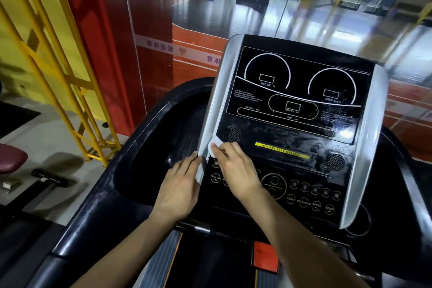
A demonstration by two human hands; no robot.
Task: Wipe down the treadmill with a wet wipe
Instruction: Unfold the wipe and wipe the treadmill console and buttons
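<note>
I see my right hand [236,170] with its fingers [218,152] pressing a small crumpled white wet wipe [214,147] against the lower left edge of the glossy black treadmill console [292,128], where it meets the curved brushed-silver side trim [210,119]. My left hand [180,184] rests flat, fingers straight, along that trim's lower end. The panel is smeared with streaks.

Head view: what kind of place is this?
Most likely a gym beside an indoor sports court: a treadmill console, a padded exercise bench at left, and a glossy court floor beyond the glass.
</note>
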